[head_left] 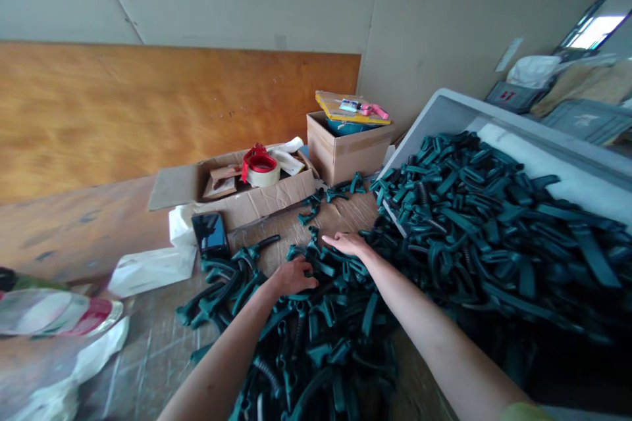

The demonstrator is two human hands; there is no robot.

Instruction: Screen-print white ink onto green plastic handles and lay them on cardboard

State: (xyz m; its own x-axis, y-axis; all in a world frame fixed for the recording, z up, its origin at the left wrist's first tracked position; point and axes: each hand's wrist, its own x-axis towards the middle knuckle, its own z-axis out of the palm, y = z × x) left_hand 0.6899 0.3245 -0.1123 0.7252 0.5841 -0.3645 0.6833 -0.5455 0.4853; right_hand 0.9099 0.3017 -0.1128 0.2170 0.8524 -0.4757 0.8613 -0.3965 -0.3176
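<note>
A heap of dark green plastic parts (340, 302), some curved and handle-like with short ribbed black pieces, lies on the worktop in front of me. My left hand (295, 275) rests on the heap's upper left, its fingers bent and its thumb apart, with nothing visibly held. To the right, my right hand (344, 244) stretches its fingers leftward over the far side of the heap, touching or just above the parts. A smaller bunch of similar green parts (224, 289) lies to the left of my left hand.
A grey bin (439, 102) tips more green parts toward the worktop at right. Behind stand an open carton (276, 198) holding a red tape dispenser (259, 163) and a smaller box (348, 151). A phone (211, 233), white paper (153, 270) and a bottle (59, 312) lie left.
</note>
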